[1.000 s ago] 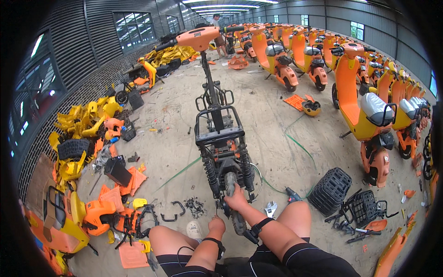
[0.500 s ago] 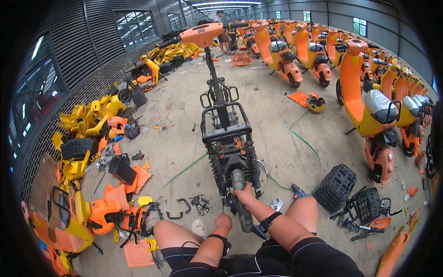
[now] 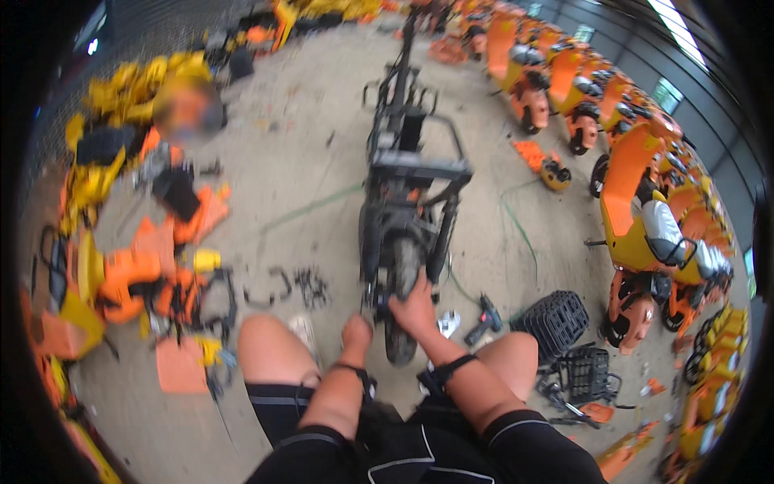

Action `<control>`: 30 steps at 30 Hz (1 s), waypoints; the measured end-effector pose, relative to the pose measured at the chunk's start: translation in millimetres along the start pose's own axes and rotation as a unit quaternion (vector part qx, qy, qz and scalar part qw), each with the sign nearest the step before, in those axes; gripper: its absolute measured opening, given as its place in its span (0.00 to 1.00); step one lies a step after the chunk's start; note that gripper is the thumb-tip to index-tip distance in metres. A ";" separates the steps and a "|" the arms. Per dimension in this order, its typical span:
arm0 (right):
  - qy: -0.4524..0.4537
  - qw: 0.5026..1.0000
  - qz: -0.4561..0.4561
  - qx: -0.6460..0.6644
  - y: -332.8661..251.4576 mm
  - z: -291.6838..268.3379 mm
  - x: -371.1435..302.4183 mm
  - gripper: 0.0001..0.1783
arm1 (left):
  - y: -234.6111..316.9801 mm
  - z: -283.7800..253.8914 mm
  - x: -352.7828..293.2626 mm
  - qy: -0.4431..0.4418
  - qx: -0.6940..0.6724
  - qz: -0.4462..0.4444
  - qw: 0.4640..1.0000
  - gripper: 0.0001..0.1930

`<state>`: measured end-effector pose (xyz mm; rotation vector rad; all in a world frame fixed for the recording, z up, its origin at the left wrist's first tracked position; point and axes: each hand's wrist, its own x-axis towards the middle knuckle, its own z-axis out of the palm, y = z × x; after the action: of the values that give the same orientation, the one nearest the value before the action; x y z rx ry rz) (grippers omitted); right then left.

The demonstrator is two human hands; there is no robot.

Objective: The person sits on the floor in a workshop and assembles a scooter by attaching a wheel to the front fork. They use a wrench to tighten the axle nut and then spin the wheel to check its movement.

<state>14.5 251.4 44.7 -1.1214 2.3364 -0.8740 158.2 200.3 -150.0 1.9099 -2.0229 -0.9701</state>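
A black stripped scooter frame (image 3: 403,165) stands in front of me, its rear end toward me. My right hand (image 3: 415,308) grips the tyre of the rear wheel (image 3: 401,343) from its right side. Beside the left end of the axle, my left hand (image 3: 356,332) is closed. Its fingertips are hidden and smeared, so what it holds does not show. A black shock absorber (image 3: 437,246) runs up the right side of the wheel.
A cordless drill (image 3: 485,320) lies right of the wheel, near black baskets (image 3: 556,323). Small black parts (image 3: 311,286) lie to the left. Orange and yellow panels (image 3: 201,211) heap further left. Rows of orange scooters (image 3: 625,189) stand at right.
The view has tilted downward and blurred, so the handlebar has left the picture. The frame appears leaned over to the right. My right hand stays on the tyre, my left beside the axle.
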 end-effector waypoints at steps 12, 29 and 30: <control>0.094 0.993 -0.070 -0.030 14.9 29.5 9.0 0.51 | 26.5 -65.4 29.5 0.093 -0.117 -0.052 0.987 0.11; 0.094 0.992 -0.080 0.010 28.8 29.4 7.5 0.51 | 21.1 -73.9 54.5 0.110 -0.284 -0.061 0.951 0.21; 0.101 0.991 -0.084 0.007 35.1 28.5 8.3 0.51 | 28.2 -78.5 52.1 0.084 -0.309 -0.060 0.945 0.22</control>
<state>7.1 251.4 -0.7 -1.2923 2.4182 -1.1092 171.0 124.5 -88.8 1.6962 -1.3014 -1.2370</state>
